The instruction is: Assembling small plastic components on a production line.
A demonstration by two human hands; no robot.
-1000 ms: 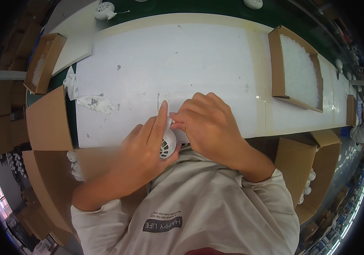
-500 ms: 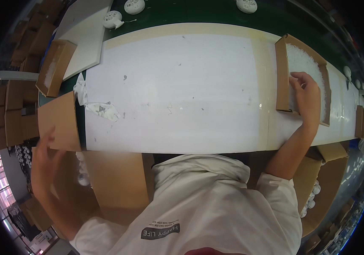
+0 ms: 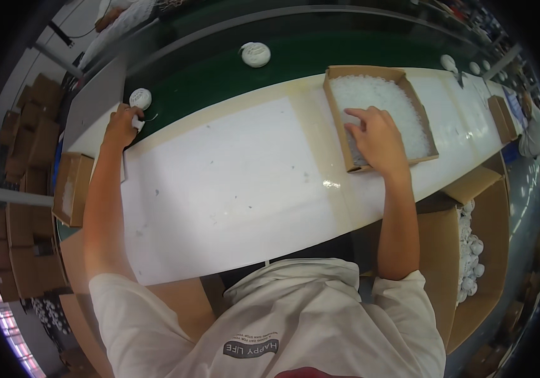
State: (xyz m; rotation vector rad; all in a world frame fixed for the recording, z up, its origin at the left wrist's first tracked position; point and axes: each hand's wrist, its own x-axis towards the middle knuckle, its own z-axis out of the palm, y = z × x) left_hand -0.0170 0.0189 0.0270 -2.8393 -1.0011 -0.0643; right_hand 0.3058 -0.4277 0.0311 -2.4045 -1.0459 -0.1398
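At the far left of the work surface, my left hand reaches out with its fingers closed on the small white base of a white round vented device. A thin wire end sticks out beside it, over the green belt. My right hand hovers over a shallow cardboard box full of small clear pieces. Its thumb and forefinger are curved and apart, and I see nothing between them.
Another round vented device sits on the green belt. A smaller cardboard box stands at the left. Below the white work surface on the right, an open carton holds several white wrapped items.
My left hand has gone from beside the carton flap up to the device at the far left. The view has turned right. The crumpled white wrap on the work surface is no longer visible.
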